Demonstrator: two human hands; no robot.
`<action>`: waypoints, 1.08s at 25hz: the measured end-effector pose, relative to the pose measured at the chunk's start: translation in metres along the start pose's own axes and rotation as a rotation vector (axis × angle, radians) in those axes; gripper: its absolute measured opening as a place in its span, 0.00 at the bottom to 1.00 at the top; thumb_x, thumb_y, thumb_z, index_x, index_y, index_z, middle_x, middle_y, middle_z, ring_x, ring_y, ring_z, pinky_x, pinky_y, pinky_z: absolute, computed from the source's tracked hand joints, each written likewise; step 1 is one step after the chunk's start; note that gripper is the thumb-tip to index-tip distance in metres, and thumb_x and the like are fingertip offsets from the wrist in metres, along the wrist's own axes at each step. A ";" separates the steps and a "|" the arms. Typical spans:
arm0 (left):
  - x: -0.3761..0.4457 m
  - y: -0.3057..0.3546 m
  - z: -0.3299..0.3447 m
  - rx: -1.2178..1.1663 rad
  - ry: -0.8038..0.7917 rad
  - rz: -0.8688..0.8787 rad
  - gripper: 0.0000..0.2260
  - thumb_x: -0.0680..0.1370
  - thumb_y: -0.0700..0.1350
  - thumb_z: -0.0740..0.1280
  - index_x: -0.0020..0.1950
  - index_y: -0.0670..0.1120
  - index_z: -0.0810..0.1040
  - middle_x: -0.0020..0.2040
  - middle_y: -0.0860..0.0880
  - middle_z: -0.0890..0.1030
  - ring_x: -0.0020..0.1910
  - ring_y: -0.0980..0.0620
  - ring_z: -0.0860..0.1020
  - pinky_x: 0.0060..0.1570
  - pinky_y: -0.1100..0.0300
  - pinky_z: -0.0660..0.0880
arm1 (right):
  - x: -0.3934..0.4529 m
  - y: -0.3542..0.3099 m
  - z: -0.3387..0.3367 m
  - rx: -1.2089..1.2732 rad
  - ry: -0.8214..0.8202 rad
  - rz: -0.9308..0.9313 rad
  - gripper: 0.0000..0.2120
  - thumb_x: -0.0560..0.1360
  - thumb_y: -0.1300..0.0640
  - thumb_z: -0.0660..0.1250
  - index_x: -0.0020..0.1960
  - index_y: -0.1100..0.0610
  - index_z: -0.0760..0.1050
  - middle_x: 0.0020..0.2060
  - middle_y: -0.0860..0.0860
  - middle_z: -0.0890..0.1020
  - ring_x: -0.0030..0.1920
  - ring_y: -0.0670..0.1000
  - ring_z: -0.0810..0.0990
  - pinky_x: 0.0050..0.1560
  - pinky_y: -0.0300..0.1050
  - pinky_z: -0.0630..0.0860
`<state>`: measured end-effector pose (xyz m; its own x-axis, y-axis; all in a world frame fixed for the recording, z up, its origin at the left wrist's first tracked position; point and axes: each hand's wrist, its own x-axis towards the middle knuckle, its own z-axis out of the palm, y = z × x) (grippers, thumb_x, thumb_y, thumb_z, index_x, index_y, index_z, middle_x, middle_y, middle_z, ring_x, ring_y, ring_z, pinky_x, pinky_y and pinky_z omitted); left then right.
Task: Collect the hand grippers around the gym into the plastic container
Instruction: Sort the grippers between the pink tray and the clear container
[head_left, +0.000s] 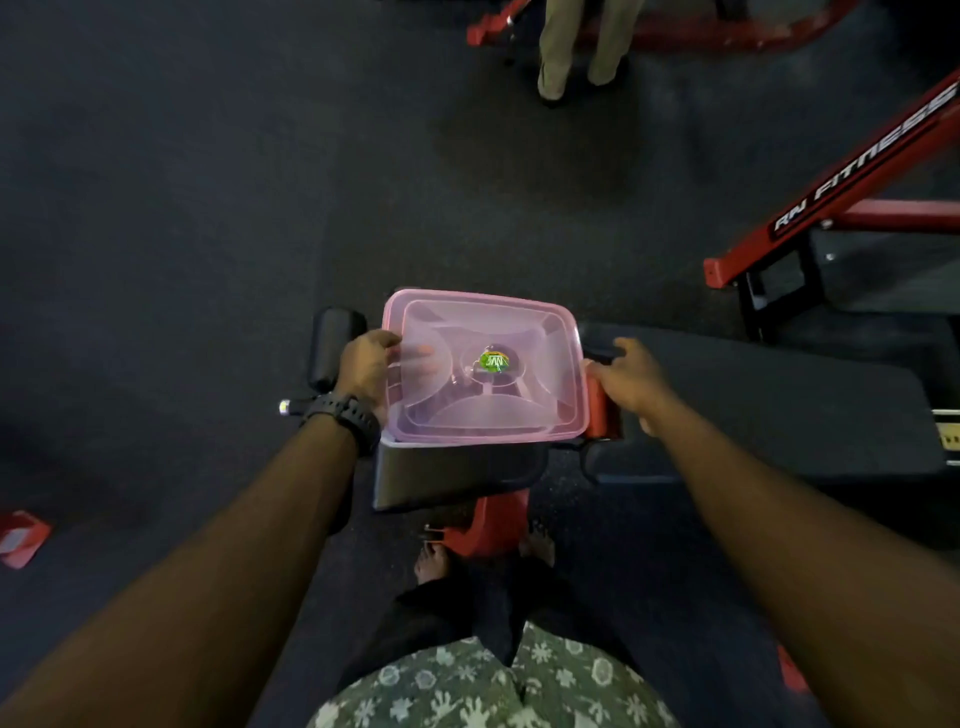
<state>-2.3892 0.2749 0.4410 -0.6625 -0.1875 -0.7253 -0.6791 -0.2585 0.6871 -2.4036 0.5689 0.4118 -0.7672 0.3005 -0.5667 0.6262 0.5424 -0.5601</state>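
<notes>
A translucent pink lid (483, 364) with a green sticker at its centre is held just above the plastic container (452, 475), whose grey wall shows below it. My left hand (366, 369) grips the lid's left edge, fingers visible underneath through the plastic. My right hand (631, 382) is at the lid's right edge, curled round a red-handled hand gripper (602, 413). The lid hides the inside of the container.
The container rests on a red-framed gym bench with a black pad (779, 405) to the right and a black roller (332, 353) to the left. A red machine frame (852, 171) stands at the upper right. Another person's legs (576, 47) are at the top. The floor is dark rubber.
</notes>
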 end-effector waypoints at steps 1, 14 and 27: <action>0.004 -0.008 -0.010 0.002 0.010 0.006 0.17 0.80 0.43 0.56 0.63 0.38 0.77 0.52 0.40 0.83 0.47 0.41 0.81 0.56 0.45 0.79 | -0.005 -0.001 0.011 0.052 -0.118 0.009 0.27 0.74 0.55 0.72 0.71 0.57 0.70 0.65 0.58 0.78 0.60 0.57 0.80 0.63 0.56 0.77; 0.067 -0.055 -0.018 0.638 0.198 0.236 0.21 0.79 0.37 0.63 0.72 0.39 0.68 0.69 0.38 0.75 0.67 0.41 0.73 0.62 0.56 0.68 | 0.028 -0.005 0.072 -0.492 -0.013 -0.147 0.19 0.75 0.51 0.70 0.62 0.59 0.79 0.57 0.59 0.83 0.55 0.61 0.81 0.55 0.52 0.78; 0.098 -0.048 -0.017 0.685 0.287 0.255 0.18 0.82 0.45 0.60 0.71 0.42 0.71 0.68 0.39 0.76 0.66 0.39 0.74 0.64 0.52 0.70 | 0.043 -0.008 0.074 -0.370 0.137 -0.166 0.13 0.81 0.55 0.60 0.51 0.55 0.84 0.45 0.54 0.85 0.40 0.52 0.77 0.41 0.44 0.68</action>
<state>-2.4168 0.2526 0.3361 -0.7799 -0.4242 -0.4603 -0.6226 0.4503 0.6400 -2.4311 0.5192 0.3471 -0.8802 0.2736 -0.3878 0.4199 0.8298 -0.3676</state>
